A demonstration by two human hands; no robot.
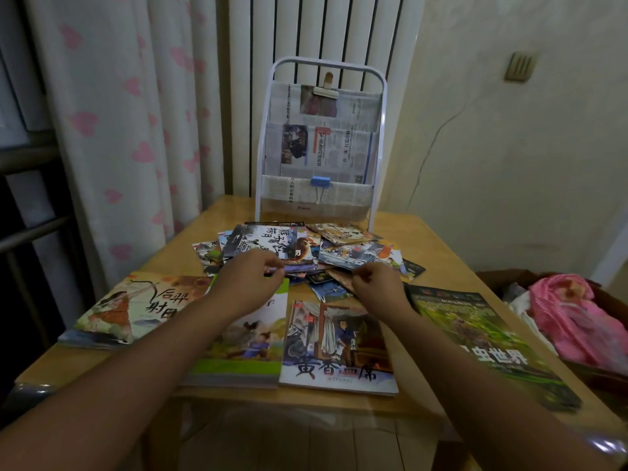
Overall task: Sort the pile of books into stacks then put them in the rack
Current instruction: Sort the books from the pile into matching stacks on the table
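Head view: both hands are reaching into the pile (306,253) mid-counter, before the rack (319,141). Left hand (249,278) is pinching a book's edge; right hand (377,287) is curling, its hold unclear. Better lifting one book at a time.

Green-edged book (249,338) half under arm

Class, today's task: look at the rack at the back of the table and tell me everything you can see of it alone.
The rack stands upright at the far edge of the wooden table, in front of a white radiator. Its frame is a white tube, looks like metal, bent into a rounded arch on top. Its stepped pockets are lined with newspaper. A pale clip pinches the top tier, a blue binder clip the lowest. No books are in it. The pile of books lies just in front of its foot.
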